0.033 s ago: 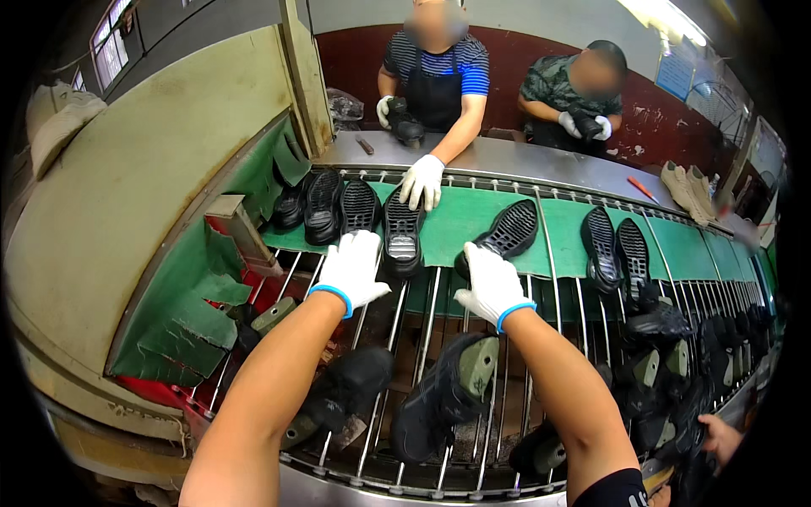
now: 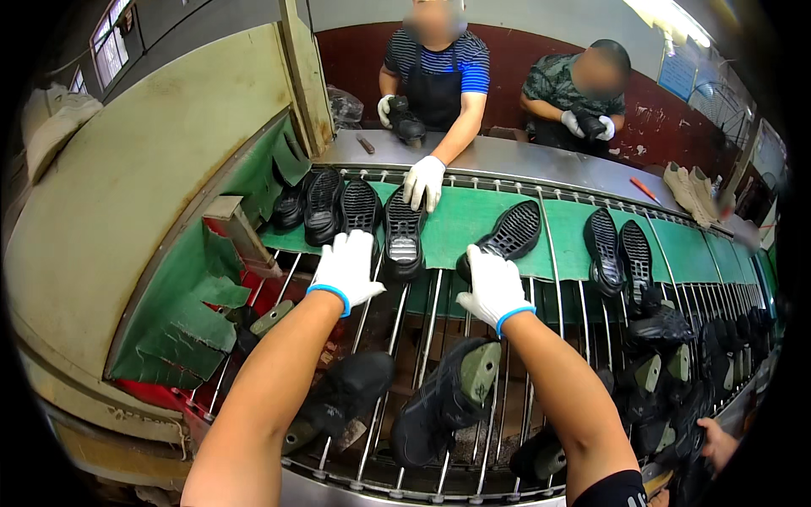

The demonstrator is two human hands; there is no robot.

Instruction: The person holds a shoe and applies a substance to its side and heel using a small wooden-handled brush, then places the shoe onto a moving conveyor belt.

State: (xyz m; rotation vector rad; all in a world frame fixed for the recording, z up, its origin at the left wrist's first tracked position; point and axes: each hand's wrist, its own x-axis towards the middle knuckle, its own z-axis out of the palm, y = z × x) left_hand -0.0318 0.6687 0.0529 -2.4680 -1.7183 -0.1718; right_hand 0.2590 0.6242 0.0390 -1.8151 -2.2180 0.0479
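Observation:
My left hand (image 2: 346, 270), in a white glove with a blue cuff, reaches to the near end of a black shoe sole (image 2: 360, 204). Its fingers are stretched out and the thumb stands apart. In a matching glove, my right hand (image 2: 492, 287) rests at the near end of another black sole (image 2: 515, 228), which lies slanted on the green sheet (image 2: 452, 237). Thumb and fingers are apart there too; the fingertips partly cover that sole. Between my hands is a sole with a shiny end (image 2: 404, 237), touched by a co-worker's gloved hand (image 2: 424, 182).
Metal rods (image 2: 431, 317) form a rack beneath my arms, with a black shoe on a green last (image 2: 443, 401) on the lower rods. More soles (image 2: 602, 249) lie to the right. Across the metal counter (image 2: 541, 165) two people hold black shoes. A green panel (image 2: 152, 169) stands left.

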